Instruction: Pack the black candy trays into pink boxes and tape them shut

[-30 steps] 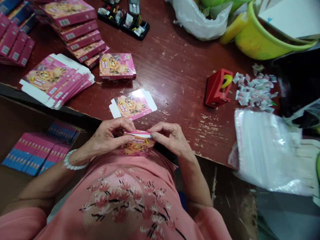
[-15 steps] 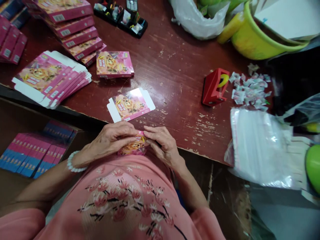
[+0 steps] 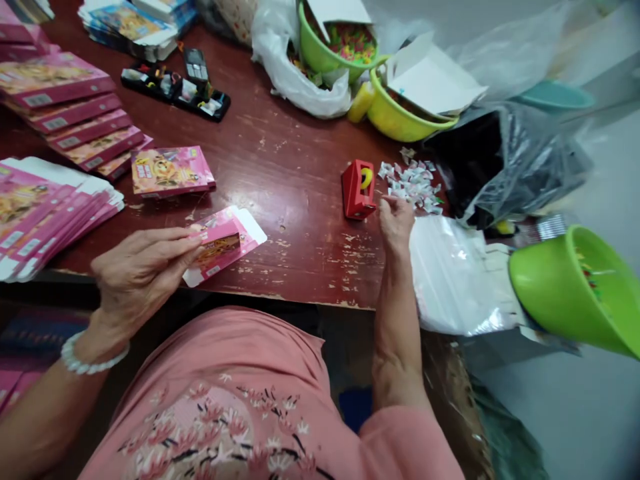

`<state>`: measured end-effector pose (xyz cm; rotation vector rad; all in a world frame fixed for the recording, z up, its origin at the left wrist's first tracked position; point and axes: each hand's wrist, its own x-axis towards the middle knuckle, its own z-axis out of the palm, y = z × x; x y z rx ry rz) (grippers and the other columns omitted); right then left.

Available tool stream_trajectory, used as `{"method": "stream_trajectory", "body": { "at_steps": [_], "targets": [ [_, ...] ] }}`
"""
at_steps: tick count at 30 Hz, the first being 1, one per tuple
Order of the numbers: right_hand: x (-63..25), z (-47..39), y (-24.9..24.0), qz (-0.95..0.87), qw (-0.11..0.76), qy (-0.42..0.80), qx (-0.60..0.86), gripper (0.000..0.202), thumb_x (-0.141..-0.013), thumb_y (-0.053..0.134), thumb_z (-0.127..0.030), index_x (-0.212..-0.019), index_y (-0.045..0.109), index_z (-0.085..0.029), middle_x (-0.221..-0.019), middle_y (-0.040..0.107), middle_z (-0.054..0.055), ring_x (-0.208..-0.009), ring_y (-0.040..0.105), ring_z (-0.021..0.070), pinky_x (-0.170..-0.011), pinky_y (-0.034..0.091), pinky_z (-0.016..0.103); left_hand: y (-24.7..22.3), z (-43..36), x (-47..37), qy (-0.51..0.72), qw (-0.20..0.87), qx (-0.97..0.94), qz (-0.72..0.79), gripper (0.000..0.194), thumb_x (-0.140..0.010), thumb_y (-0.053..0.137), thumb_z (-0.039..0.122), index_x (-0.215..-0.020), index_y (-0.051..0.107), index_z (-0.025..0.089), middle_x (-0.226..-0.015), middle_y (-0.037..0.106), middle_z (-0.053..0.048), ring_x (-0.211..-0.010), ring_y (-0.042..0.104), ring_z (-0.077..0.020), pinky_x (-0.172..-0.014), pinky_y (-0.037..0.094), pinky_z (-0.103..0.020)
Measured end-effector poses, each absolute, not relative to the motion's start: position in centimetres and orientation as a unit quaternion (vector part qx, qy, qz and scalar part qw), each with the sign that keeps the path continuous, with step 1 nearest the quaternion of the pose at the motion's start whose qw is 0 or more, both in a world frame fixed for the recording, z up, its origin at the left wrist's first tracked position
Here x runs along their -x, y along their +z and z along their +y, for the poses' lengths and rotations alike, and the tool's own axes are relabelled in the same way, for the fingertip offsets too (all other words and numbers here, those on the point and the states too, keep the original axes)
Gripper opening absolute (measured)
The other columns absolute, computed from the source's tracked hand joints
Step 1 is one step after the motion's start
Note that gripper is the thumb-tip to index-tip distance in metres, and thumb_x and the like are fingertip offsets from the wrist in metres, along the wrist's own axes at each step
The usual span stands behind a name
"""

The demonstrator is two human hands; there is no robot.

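My left hand [image 3: 143,273], with a beaded bracelet at the wrist, pinches a small pink box [image 3: 217,253] with a brown picture on its face. The box is held over a flat pink carton [image 3: 240,225] with white flaps, near the table's front edge. My right hand [image 3: 397,217] has its fingers pressed together beside the front of a red tape dispenser [image 3: 359,190] with a yellow roll. Whether a piece of tape is between those fingers is too small to tell. Small white wrapped pieces [image 3: 413,183] lie just behind my right hand.
Flat cartons [image 3: 45,213] and stacked pink boxes [image 3: 75,113] stand at left, near a closed pink box [image 3: 171,171]. A black tray [image 3: 175,92], white bag [image 3: 300,87] and yellow basin [image 3: 407,123] are farther back. Plastic bags [image 3: 450,273] and a green bucket [image 3: 560,280] are at right.
My hands have parted. The right one has moved from the small box to the tape dispenser; the left has raised the box over the flat carton. The view has turned right.
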<state>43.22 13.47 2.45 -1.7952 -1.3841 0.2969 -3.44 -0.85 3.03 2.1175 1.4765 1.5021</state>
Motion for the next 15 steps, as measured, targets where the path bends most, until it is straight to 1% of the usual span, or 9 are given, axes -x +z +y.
{"method": "stream_trajectory", "body": {
  "at_steps": [1,3,6,8,11,13,15],
  "targets": [
    [-43.6,14.2,2.3,-0.554,0.396,0.125,0.721,0.022,-0.086,0.065,-0.034,-0.088,0.074,-0.014,-0.089,0.074,0.008,-0.091,0.067,0.0218,-0.089,0.051,0.036,3.1,-0.9,3.6,0.481,0.06,-0.722,0.495,0.033,-0.08,0.085,0.021,-0.109,0.081,0.035,-0.112,0.082,0.002,-0.089,0.076,-0.0221,-0.082,0.06,-0.038],
    [-43.4,15.0,2.2,-0.53,0.387,0.206,0.726,0.019,-0.08,0.073,-0.034,-0.074,0.072,-0.016,-0.071,0.07,0.003,-0.078,0.064,0.0198,-0.078,0.051,0.032,3.5,-1.0,3.8,0.455,0.045,-0.74,0.494,0.031,-0.079,0.085,0.022,-0.108,0.082,0.034,-0.11,0.082,0.0,-0.087,0.076,-0.0231,-0.08,0.059,-0.038],
    [-42.2,15.3,2.4,-0.44,0.429,0.33,0.716,0.015,-0.071,0.079,-0.027,-0.067,0.068,-0.017,-0.058,0.064,0.0,-0.063,0.058,0.0153,-0.062,0.048,0.027,4.4,-0.9,3.9,0.45,0.069,-0.739,0.497,0.025,-0.08,0.084,0.024,-0.103,0.082,0.034,-0.107,0.083,0.001,-0.086,0.077,-0.0215,-0.081,0.061,-0.036],
    [-41.7,15.4,2.6,-0.401,0.448,0.37,0.709,0.016,-0.069,0.078,-0.025,-0.069,0.065,-0.018,-0.057,0.063,0.0,-0.056,0.055,0.0135,-0.055,0.046,0.026,4.7,-0.8,3.8,0.451,0.08,-0.735,0.5,0.022,-0.082,0.083,0.024,-0.102,0.082,0.033,-0.106,0.083,0.001,-0.086,0.078,-0.0206,-0.082,0.062,-0.035],
    [-41.4,15.5,2.8,-0.37,0.463,0.405,0.697,0.02,-0.069,0.077,-0.03,-0.076,0.061,-0.02,-0.061,0.065,0.0,-0.053,0.056,0.0136,-0.049,0.045,0.025,4.8,-0.6,3.6,0.452,0.082,-0.739,0.493,0.019,-0.083,0.081,0.023,-0.101,0.082,0.031,-0.105,0.083,0.0,-0.086,0.078,-0.0198,-0.081,0.063,-0.034],
    [-41.4,15.3,2.8,-0.359,0.474,0.413,0.69,0.022,-0.071,0.073,-0.036,-0.08,0.058,-0.022,-0.065,0.065,-0.001,-0.056,0.057,0.0138,-0.048,0.045,0.024,4.8,-0.6,3.4,0.447,0.075,-0.745,0.49,0.018,-0.084,0.08,0.021,-0.1,0.081,0.029,-0.105,0.083,-0.001,-0.086,0.078,-0.0194,-0.081,0.063,-0.033],
    [-41.2,14.7,2.4,-0.378,0.483,0.382,0.691,0.02,-0.075,0.066,-0.04,-0.079,0.055,-0.024,-0.069,0.063,-0.002,-0.06,0.058,0.0135,-0.053,0.049,0.024,5.0,-0.7,3.3,0.438,0.067,-0.75,0.491,0.017,-0.085,0.078,0.017,-0.099,0.081,0.026,-0.104,0.082,-0.003,-0.087,0.078,-0.0193,-0.081,0.063,-0.033]
  ]
}}
